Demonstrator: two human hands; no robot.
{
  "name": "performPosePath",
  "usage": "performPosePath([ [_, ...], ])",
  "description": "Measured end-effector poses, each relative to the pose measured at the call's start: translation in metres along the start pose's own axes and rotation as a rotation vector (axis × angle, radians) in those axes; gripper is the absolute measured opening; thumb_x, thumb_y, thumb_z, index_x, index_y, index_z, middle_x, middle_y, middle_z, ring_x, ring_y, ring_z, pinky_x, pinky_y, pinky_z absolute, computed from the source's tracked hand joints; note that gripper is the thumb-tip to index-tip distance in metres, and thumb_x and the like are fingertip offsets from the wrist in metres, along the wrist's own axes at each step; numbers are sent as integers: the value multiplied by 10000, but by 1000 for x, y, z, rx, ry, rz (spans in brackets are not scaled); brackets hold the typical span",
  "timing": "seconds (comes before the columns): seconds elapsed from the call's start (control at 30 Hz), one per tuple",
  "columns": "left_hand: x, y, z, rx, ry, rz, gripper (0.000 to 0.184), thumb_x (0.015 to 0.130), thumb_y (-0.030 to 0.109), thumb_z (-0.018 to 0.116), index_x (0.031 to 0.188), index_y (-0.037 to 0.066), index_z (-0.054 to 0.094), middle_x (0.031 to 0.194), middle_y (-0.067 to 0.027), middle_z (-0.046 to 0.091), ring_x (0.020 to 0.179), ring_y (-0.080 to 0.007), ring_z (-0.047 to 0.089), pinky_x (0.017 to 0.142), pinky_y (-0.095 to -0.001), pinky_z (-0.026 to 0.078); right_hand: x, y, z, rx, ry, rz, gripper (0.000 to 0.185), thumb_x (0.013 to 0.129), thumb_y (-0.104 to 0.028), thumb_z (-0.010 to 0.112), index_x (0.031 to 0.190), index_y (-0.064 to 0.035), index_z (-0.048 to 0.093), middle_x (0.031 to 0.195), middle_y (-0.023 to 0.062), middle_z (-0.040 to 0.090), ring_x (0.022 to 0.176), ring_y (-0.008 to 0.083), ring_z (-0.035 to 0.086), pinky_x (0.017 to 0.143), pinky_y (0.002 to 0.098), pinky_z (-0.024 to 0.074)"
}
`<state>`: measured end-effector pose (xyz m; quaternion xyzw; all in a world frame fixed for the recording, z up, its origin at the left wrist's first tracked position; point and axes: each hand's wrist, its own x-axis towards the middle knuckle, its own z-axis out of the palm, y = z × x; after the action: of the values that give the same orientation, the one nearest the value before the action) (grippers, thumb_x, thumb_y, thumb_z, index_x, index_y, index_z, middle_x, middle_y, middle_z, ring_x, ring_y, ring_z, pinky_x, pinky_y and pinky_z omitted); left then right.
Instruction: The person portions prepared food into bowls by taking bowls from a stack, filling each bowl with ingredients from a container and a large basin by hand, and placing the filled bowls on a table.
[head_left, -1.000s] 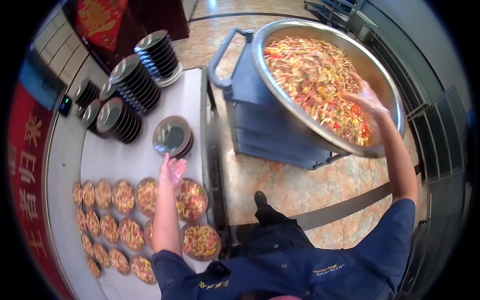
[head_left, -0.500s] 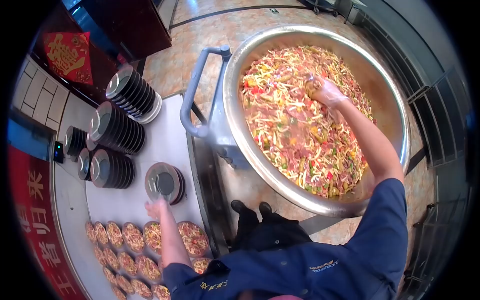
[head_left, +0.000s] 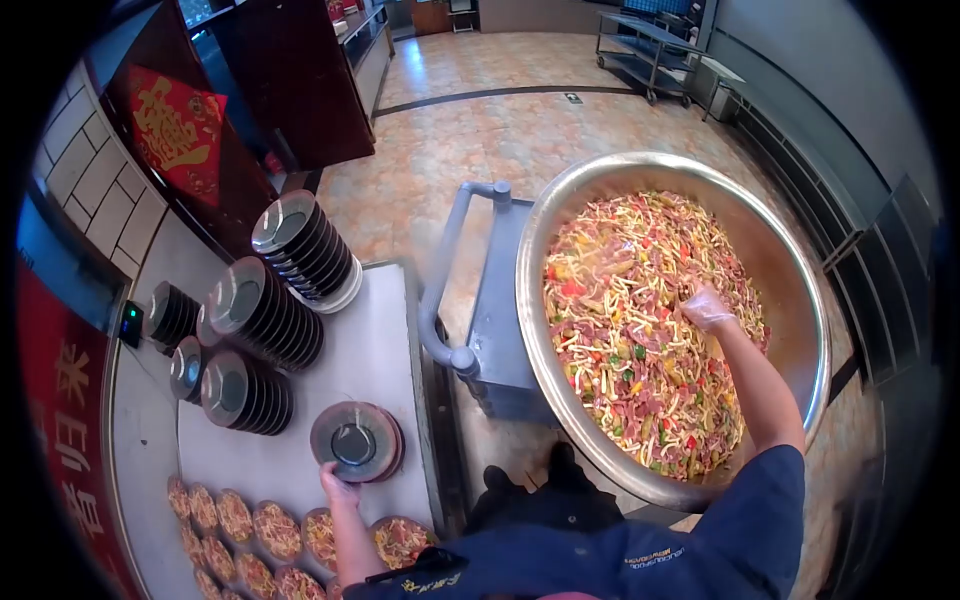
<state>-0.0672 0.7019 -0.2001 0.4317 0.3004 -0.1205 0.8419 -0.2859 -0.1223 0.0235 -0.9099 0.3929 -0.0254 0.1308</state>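
My left hand (head_left: pixel 340 487) is at the near rim of a dark round plate (head_left: pixel 352 441), its thumb and fingers closed on the edge. That plate tops a short stack on the white tabletop (head_left: pixel 375 350). In a clear glove, my right hand (head_left: pixel 708 308) reaches into a mix of shredded food (head_left: pixel 630 350) with pale strips, reddish meat-like pieces and red and green bits. Its fingertips are sunk in the mix and hidden. The mix lies in a large round metal basin (head_left: pixel 566 420).
Taller stacks of dark plates (head_left: pixel 240 297) stand at the table's left and back. Several filled plates (head_left: pixel 277 530) sit in rows at the near end. A blue-grey cart (head_left: pixel 500 340) with a handle is beside the basin. Farther back is a metal trolley (head_left: pixel 650 55).
My left hand has come to the short plate stack's near rim and closed on it. My right hand has sunk deeper into the mix. The view has tilted up, showing more floor.
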Motion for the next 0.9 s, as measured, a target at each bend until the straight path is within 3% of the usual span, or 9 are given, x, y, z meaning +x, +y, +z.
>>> performPosePath([
  [0.07,-27,11,23,-37,-65,-69,599,796,318,578,1344,76,570,1321,-122,625,1228,-346,593,1052,-569,483,3,18,11,237,-223,111,926,879,-345,787,1613,-57,301,1405,281,576,1275,336,580,1082,356,461],
  [0.2,-32,13,55,23,-5,319,425,762,254,627,1134,64,546,1206,-152,575,1139,-361,574,1019,-532,475,17,50,35,175,26,-192,881,891,-377,774,1588,-29,364,1013,178,736,915,241,682,822,382,545],
  [0.27,-94,36,115,1290,363,1187,437,702,211,696,1062,65,495,1159,-173,536,1114,-396,541,1013,-536,427,2,33,13,403,-243,-102,766,873,-375,801,1491,-33,505,888,104,708,786,194,625,734,381,527],
  [0.47,-217,83,255,1268,131,1958,735,770,198,752,1419,23,454,1406,-232,460,1330,-399,452,1131,-537,342,-49,21,-58,588,-340,41,542,763,-225,839,1244,-43,672,965,89,713,858,202,626,749,375,524],
  [0.57,-266,67,339,732,-354,1480,711,1019,315,555,1590,-12,284,1608,-191,328,1453,-337,369,1226,-474,260,-33,73,-47,675,-265,141,437,742,-173,816,1147,-34,726,955,74,729,883,174,638,816,349,518],
  [0.6,-237,64,340,397,-609,1052,613,1070,326,493,1594,59,321,1571,-144,408,1423,-301,438,1179,-442,378,-47,61,-70,765,-208,99,358,736,-128,800,1081,-38,763,885,42,743,812,144,647,763,335,520],
  [0.67,-242,37,383,102,-721,428,494,1074,344,506,1483,66,502,1462,-82,562,1324,-240,550,1132,-413,440,-54,62,-107,776,-282,-1,520,752,-124,788,1243,9,679,1120,108,738,1075,215,652,1010,346,457],
  [0.77,-304,-38,467,122,-970,26,466,1067,344,540,1422,42,548,1375,-111,636,1252,-255,608,1101,-435,474,-82,39,-166,1009,-168,-79,544,793,-92,760,1316,-9,637,1163,124,746,1145,223,673,1093,352,449],
  [0.9,-340,-126,523,228,-1092,-401,607,1001,468,624,1460,86,513,1422,-107,595,1321,-274,551,1169,-483,406,-111,-10,-220,1184,-148,-98,844,759,16,790,1503,-13,393,1153,157,698,1042,225,706,927,356,579],
])
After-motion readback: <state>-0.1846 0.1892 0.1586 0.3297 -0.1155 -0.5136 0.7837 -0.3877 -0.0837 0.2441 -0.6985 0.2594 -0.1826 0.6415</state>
